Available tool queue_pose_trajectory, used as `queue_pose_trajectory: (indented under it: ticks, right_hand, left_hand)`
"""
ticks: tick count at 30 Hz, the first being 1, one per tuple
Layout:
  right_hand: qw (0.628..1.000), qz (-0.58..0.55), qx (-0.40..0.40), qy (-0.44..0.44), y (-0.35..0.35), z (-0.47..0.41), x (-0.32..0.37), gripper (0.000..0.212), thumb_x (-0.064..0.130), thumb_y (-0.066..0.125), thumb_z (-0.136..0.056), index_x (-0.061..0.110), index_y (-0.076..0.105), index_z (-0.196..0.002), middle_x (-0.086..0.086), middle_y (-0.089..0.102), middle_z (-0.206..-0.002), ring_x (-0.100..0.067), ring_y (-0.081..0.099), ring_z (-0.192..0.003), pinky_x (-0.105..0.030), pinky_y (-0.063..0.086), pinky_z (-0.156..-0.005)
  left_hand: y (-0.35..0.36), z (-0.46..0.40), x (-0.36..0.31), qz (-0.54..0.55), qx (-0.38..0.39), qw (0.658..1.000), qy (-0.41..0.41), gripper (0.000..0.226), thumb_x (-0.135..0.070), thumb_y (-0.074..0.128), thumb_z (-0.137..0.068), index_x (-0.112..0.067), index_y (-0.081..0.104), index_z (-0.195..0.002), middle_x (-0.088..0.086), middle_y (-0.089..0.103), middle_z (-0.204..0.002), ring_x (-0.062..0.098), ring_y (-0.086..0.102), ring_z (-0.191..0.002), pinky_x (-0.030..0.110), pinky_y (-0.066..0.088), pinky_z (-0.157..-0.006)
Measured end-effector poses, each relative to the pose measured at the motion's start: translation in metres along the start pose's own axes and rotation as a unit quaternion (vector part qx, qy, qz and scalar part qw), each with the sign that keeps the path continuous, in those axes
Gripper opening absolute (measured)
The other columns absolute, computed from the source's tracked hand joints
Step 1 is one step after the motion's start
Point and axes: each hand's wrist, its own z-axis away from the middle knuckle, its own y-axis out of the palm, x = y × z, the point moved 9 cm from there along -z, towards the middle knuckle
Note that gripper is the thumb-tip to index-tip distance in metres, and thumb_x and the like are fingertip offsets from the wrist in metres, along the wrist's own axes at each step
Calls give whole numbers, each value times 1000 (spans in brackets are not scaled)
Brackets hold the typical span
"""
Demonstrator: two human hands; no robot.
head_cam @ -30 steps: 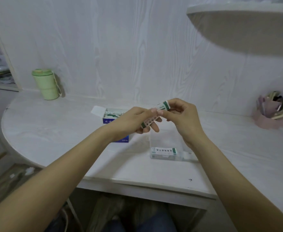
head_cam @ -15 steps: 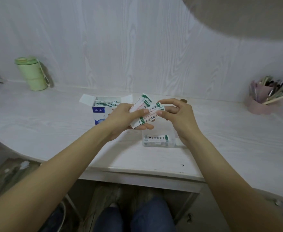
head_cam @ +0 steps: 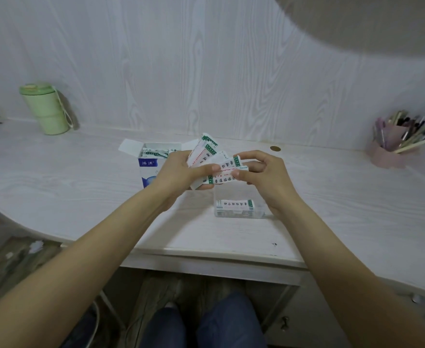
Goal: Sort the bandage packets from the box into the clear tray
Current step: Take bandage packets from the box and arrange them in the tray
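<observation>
Above the clear plastic tray (head_cam: 239, 214), which sits on the white wood-grain desk (head_cam: 80, 187), you are mid-sort: a fan of white paper bandage packets with green end stripes (head_cam: 207, 153) is held up, and one packet is being separated from it. At least one packet already lies in the tray at its near end; more remain in the open blue-and-white cardboard box (head_cam: 149, 164), which stands just left of the tray with its flaps up. The task is judged under way, with much left to do.

Your left hand (head_cam: 178, 173) has its fingers curled round the lower ends of the fanned packets, thumb laid across the front one. Your right hand (head_cam: 264, 175) pinches the right end of that front packet between thumb and fingers. The two hands are close together, joined by that packet, directly above the tray's far end.

Next move, as judged: draw the front packet clear with the right hand while the left keeps its grip on the others, then lower it flat into the tray beside the packet already there. The packets are thin and slick-looking; two could slide out together, so check that only one comes away.
</observation>
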Motion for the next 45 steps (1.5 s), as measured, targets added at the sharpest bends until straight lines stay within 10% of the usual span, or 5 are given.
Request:
queue_pose_trajectory:
  ticks: [11,17,45]
  right_hand:
    - [999,36,19,-29,3,2,4,31,3,75,-76,17,67,-103,-7,69,-97,-10,60,-70,-11,43,-57]
    - [998,41,18,-34,1,5,7,20,5,76,-76,17,68,-90,10,59,-55,-6,53,-56,-14,37,-49]
    - [973,222,9,60,-31,-1,-41,4,10,70,-83,13,71,-81,-4,64,-69,-9,56,-55,-17,37,-52]
  left_hand:
    - [-6,4,-7,-63,-15,998,-1,22,-7,78,-74,-19,67,-88,1,72,-84,12,69,-67,19,52,-50]
    - [-2,7,-9,-49,-11,999,-2,18,-9,77,-75,-18,68,-88,1,73,-82,11,70,-65,19,52,-50]
    - [-7,0,-2,-26,-42,999,10,19,4,70,-80,-4,61,-95,16,71,-86,21,73,-70,25,59,-66]
